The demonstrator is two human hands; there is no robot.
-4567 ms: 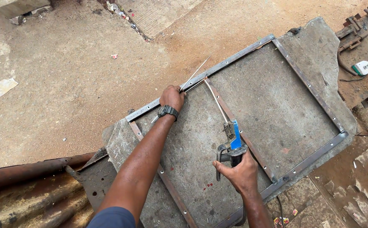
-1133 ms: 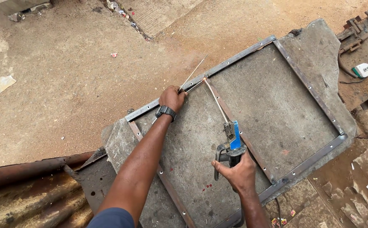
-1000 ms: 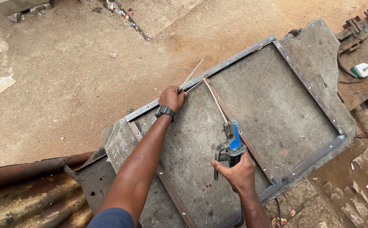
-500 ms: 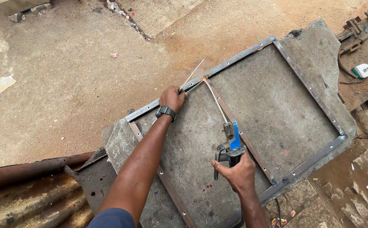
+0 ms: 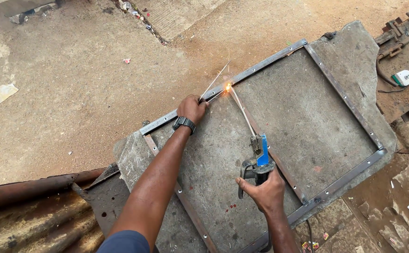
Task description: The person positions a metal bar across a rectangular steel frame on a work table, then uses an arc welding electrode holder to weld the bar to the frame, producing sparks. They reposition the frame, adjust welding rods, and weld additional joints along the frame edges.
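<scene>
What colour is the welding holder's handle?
Blue, on the electrode holder in the right hand; head view.

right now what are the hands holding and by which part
The right hand grips the electrode holder by its handle. The left hand pins a thin rod against the metal frame, holding its lower end.

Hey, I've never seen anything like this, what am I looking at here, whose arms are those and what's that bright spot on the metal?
This is one picture from a camera worn on a person's head, looking down at their own two bare arms. There is no machine. The right hand grips a welding electrode holder with a blue part; a thin welding rod runs from it to a small spark, where the rod meets a metal frame. The left hand, with a dark wristwatch, holds a second thin rod at that same frame bar. The frame of flat perforated bars lies on a grey slab on sandy ground. Rusty corrugated sheet lies at lower left.
</scene>
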